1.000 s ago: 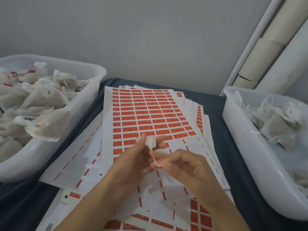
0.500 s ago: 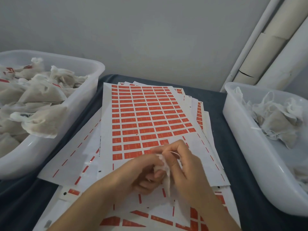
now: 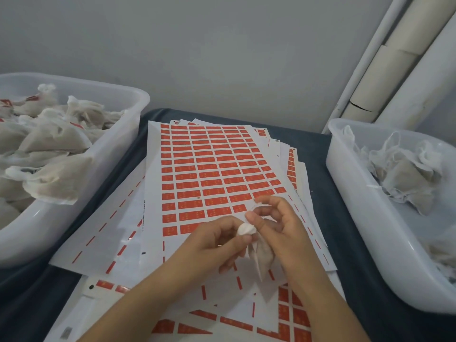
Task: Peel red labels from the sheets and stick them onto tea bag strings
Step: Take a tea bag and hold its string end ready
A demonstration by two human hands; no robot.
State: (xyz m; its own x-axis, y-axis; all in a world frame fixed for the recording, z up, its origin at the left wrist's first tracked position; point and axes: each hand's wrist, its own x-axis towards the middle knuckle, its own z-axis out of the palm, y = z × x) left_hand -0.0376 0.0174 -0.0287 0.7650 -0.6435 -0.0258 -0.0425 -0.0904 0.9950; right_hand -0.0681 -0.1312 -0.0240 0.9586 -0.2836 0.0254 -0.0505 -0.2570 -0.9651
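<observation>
A sheet of red labels (image 3: 212, 169) lies on top of a pile of sheets in the middle of the table. Over its near edge both hands hold one white tea bag (image 3: 262, 257). My left hand (image 3: 217, 243) grips the bag's bunched white top. My right hand (image 3: 278, 225) pinches the top from the other side, its fingers curled. The bag's body hangs down between the two hands. Its string is too small to make out.
A white tub (image 3: 103, 164) on the left is heaped with tea bags, some bearing red labels. A second white tub (image 3: 365, 208) on the right holds several tea bags. Used label sheets (image 3: 103, 233) spread across the dark blue tablecloth. Pale pipes (image 3: 394, 70) stand at the back right.
Both hands dropped from above the sheet toward its near edge, then shifted slightly right. The tea bag turned between them, and its body now hangs below the fingers.
</observation>
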